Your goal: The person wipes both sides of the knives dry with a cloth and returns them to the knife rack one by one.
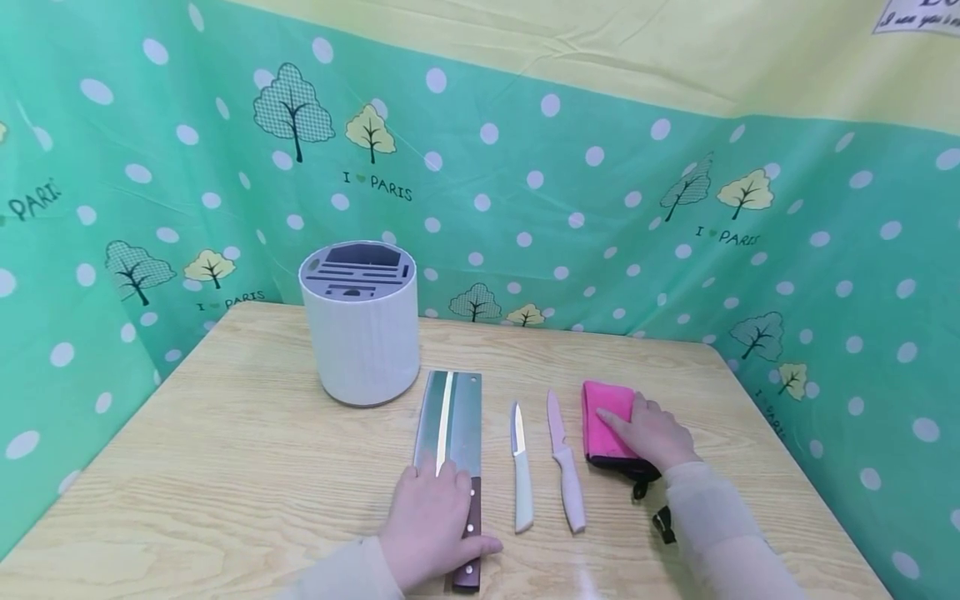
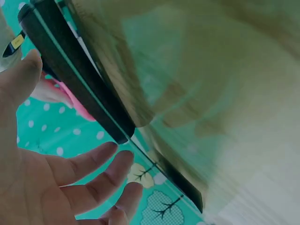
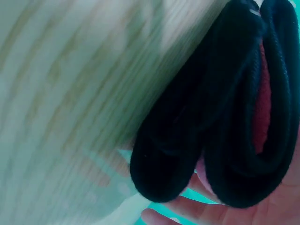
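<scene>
A cleaver [image 1: 465, 425] with a dark riveted handle [image 2: 70, 65] lies on the table, its blade pointing away. Over that handle is my left hand [image 1: 431, 525]; in the left wrist view its thumb and fingers [image 2: 101, 180] are spread around the handle without closing on it. My right hand [image 1: 658, 433] grips a folded pink cloth [image 1: 606, 421] by its right side, thumb on top. Black edging [image 3: 183, 122] on the cloth's folds fills much of the right wrist view and hides part of the hand.
Between the hands lie a paring knife [image 1: 522, 487] with a pale handle and a lilac knife [image 1: 570, 487]. A white round knife block [image 1: 366, 342] with a slotted grey top stands at the back left. Behind the wooden table [image 1: 225, 433] hangs a green dotted curtain [image 1: 517, 192].
</scene>
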{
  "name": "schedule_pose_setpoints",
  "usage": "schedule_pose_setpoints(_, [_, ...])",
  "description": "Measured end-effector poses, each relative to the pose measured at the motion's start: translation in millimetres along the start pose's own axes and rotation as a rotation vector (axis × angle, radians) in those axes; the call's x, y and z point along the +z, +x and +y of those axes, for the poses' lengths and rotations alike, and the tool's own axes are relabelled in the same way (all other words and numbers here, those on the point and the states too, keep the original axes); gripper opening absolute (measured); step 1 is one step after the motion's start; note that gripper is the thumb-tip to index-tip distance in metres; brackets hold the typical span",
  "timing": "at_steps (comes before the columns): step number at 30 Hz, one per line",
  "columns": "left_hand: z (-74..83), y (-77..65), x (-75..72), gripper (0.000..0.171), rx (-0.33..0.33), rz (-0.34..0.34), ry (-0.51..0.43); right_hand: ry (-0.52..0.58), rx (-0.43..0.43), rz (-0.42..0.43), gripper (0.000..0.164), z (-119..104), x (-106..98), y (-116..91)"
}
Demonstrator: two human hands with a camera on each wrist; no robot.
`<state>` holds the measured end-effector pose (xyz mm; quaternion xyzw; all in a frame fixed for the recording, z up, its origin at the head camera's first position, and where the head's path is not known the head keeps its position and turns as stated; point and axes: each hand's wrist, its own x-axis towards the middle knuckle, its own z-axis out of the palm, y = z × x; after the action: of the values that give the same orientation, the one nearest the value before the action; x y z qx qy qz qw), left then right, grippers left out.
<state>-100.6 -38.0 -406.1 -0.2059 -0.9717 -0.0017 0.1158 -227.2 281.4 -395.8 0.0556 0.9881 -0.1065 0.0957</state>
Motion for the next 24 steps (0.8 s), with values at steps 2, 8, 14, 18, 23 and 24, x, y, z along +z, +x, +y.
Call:
schedule_pose_setpoints(2, [1.1,0.3,1.4,0.078,-0.003,0.012,0.010,0.000,0.002,-0.001,0.103,0,1,1])
schedule_pose_setpoints(8, [0.0,3.1,5.5,0.075,-0.017,0.011,0.025,0.020,0.003,-0.019,0.103,0,3,4])
schedule_pose_setpoints(14, [-0.3,4.6,6.5,0.066,-0.038,-0.041,-0.038,0.065,-0.001,-0.055,0.106,2,2,6])
schedule_pose_setpoints(18, [0.0,7.3,7.2,0.055,-0.034,-0.085,-0.135,0.086,-0.022,-0.061,0.107,4,1,8])
schedule_pose_setpoints(23, [0.7,11.4,8.6,0.057,-0.036,-0.121,-0.175,0.140,-0.038,-0.074,0.104,7,0,11])
schedule_pose_setpoints(24, [1.2,12.1,8.6,0.057,-0.042,-0.128,-0.179,0.152,-0.040,-0.076,0.104,7,1,11])
